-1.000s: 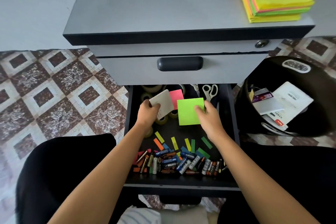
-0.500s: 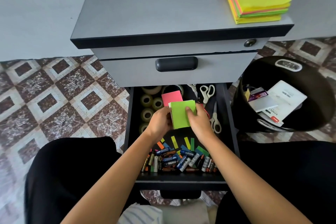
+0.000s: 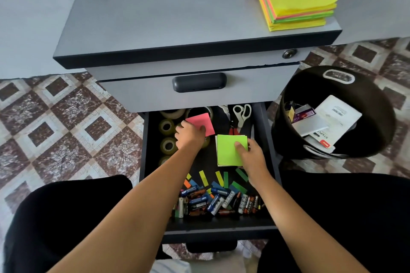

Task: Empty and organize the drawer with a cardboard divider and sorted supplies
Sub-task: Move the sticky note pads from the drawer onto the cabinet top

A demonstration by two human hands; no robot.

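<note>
Moved: the hands have parted; left hand [image 3: 189, 137] on pink pad [image 3: 202, 121] at the back of the drawer [image 3: 221, 227], right hand [image 3: 253, 157] with green pad [image 3: 229, 149] at its right.
Fingers: left curl round the pink pad's edge; right thumb pinches the green pad.
Done: note stacks [image 3: 297, 6] above the drawer.
Left: batteries [image 3: 217, 203], tape rolls [image 3: 167, 127], scissors [image 3: 241, 113] inside; no divider visible.

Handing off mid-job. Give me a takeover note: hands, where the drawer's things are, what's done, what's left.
Left hand grips the pink pad over the tape rolls at the left of the drawer. Right hand holds the green pad mid-drawer.
Scissors at back right, batteries at the front, colour flags behind them.
Done: note pads stacked on the cabinet top.
Left: empty the drawer, fit a divider (none in view), sort supplies back.
</note>
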